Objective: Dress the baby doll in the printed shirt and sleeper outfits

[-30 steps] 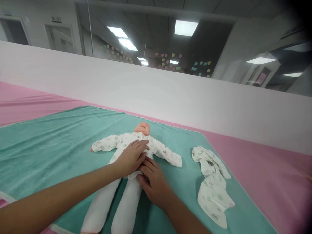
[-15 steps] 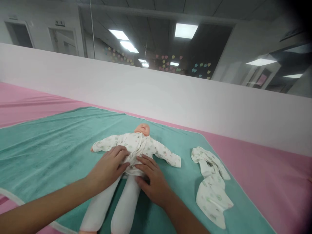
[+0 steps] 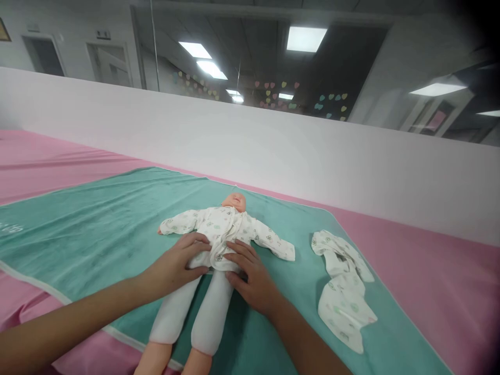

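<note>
A baby doll lies on its back, head away from me, arms stretched out sideways. It wears a white printed wrap top, whose front panels overlap, and white leggings with the lower legs bare. My left hand rests on the left side of the top's lower part, fingers extended. On the right side, my right hand lies over the hem with its fingers spread. Both hands touch the fabric without gripping it. The fabric beneath my fingers is hidden.
A crumpled white printed garment lies to the right on the green blanket. Pink sheeting extends around the blanket. A low white wall runs behind, topped by a glass panel with heart stickers.
My view has shifted slightly, so the doll's bare lower legs show more. Both hands stay at the top's lower front, where the overlapping panels look flatter and smoother.
</note>
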### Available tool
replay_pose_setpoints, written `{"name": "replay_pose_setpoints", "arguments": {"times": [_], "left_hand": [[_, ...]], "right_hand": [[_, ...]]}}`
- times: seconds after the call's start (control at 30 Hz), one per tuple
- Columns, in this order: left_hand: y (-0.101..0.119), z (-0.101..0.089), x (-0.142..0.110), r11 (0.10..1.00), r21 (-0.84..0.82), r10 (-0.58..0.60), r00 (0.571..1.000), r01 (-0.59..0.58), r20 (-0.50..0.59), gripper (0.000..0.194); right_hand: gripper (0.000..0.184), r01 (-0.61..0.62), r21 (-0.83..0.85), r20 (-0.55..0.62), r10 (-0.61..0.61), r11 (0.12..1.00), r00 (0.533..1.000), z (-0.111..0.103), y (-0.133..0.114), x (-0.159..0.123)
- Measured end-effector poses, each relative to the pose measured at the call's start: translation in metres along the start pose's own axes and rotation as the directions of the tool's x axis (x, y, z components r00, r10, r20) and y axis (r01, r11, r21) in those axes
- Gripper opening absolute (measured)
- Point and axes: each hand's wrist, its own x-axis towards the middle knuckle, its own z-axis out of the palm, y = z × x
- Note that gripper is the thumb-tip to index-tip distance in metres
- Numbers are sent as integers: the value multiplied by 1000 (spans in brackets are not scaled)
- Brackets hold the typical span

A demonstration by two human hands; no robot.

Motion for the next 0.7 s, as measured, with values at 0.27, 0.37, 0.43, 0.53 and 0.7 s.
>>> {"name": "replay_pose_setpoints", "arguments": {"times": [0.27,0.37,0.43,0.53,0.7], "left_hand": [[6,-1,-3,999,-49,-13,1000,12,-12,18],[10,-2,-2,1000,-2,-7,999,7,39,34],[13,-4,-1,999,32,5,997,-8,82,40],[20,-7,1,995,97,18,994,-29,108,28],[22,-14,2,995,56,69,987,-78,145,22]], "right_hand": [[29,51,-43,-47,-53,998,997,1,3,0],[24,105,-104,-84,-114,989,990,2,2,0],[23,134,-143,-92,-148,981,985,4,-2,1],[21,126,-149,-81,-139,981,987,5,-9,2],[14,48,29,-71,-46,998,996,1,-17,2]]}}
